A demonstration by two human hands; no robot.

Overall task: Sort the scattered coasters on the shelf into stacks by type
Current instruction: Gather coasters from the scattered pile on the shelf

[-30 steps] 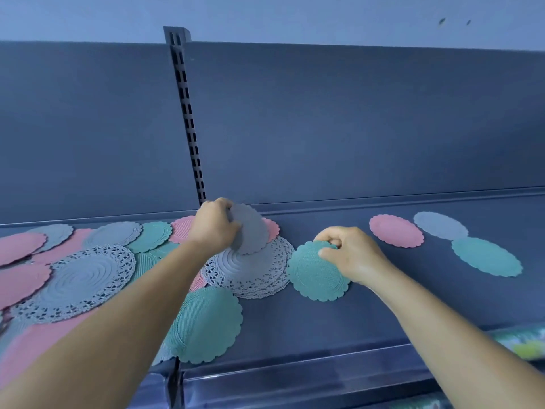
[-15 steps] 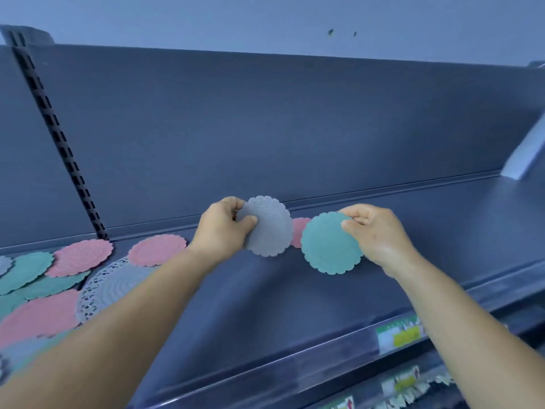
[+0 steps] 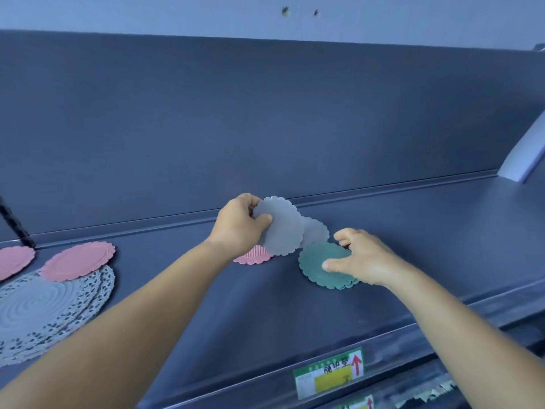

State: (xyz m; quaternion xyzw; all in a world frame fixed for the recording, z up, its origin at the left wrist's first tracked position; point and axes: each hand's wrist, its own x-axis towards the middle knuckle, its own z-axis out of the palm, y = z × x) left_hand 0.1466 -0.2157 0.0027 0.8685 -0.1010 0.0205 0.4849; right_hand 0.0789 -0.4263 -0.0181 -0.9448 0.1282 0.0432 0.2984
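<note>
The left hand [image 3: 240, 224] pinches a ribbed, scalloped grey coaster [image 3: 281, 228] above the shelf [image 3: 413, 231]. The right hand [image 3: 361, 261], fingers spread, presses 1 ribbed teal coaster [image 3: 320, 265] flat.

A green price label [image 3: 329, 372] — red arrow — fronts the shelf edge.

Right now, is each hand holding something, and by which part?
The left hand pinches the grey scalloped round coaster at its left edge. The right hand rests on the teal scalloped round coaster, fingers spread; a grip cannot be told.
</note>
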